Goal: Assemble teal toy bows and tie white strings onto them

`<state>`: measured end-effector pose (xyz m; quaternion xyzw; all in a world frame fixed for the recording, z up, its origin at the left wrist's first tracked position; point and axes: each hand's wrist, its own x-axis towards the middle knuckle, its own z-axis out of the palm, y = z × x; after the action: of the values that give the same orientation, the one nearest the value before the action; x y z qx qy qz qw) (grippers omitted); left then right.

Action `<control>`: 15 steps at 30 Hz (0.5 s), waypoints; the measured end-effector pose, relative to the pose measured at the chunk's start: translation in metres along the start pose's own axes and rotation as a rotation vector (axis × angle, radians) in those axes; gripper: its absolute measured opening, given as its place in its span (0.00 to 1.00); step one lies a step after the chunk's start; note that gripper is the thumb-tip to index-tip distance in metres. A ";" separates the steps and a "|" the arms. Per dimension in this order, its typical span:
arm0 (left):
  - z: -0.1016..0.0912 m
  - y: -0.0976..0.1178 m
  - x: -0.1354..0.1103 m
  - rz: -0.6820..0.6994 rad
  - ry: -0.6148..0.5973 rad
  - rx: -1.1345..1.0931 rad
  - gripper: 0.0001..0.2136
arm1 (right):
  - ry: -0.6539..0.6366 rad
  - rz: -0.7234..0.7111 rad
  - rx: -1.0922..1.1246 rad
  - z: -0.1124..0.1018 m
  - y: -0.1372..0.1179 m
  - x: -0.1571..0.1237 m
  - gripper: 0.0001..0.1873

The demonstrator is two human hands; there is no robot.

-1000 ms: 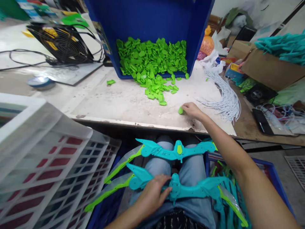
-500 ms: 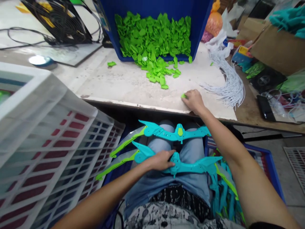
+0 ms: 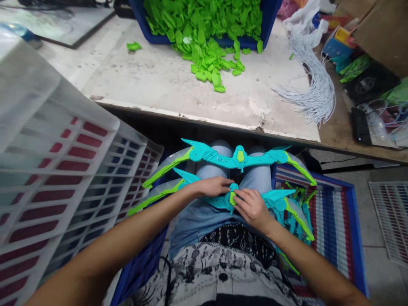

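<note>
Two turquoise plastic toy bows with lime-green limbs lie across my lap. On the nearer toy bow [image 3: 276, 200], my left hand [image 3: 214, 187] grips the left side close to the centre. My right hand [image 3: 254, 209] has its fingers closed on a small green plastic piece [image 3: 232, 198] at that bow's middle, touching it; whether it is fully seated I cannot tell. The farther toy bow [image 3: 219, 159] rests over my knees with a similar green piece [image 3: 240, 157] in its centre.
A blue bin [image 3: 270, 21] of green pieces [image 3: 204, 21] tips onto the worktable [image 3: 143, 89], some spilled out. White strings [image 3: 320, 95] lie at right. A white plastic crate [image 3: 105, 170] stands left. At right a blue-rimmed bin [image 3: 355, 229] holds more turquoise parts.
My right hand has come from the tabletop down to the nearer bow's centre, bringing the green piece. My left hand remains on that bow. The view has tilted downward.
</note>
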<state>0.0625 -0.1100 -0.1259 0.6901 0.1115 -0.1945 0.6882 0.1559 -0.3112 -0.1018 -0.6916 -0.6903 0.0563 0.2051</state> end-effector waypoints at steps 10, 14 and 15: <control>0.006 0.000 -0.002 0.051 -0.023 0.089 0.19 | 0.113 0.243 -0.072 0.019 -0.025 -0.010 0.12; 0.013 -0.005 -0.003 0.047 0.031 0.000 0.23 | 0.210 0.363 0.025 0.027 -0.027 -0.012 0.09; 0.014 -0.005 -0.004 0.046 0.039 -0.002 0.23 | 0.216 0.435 0.057 0.029 -0.027 -0.011 0.11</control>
<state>0.0557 -0.1232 -0.1286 0.6956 0.1093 -0.1649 0.6907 0.1202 -0.3171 -0.1203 -0.8199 -0.4973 0.0440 0.2802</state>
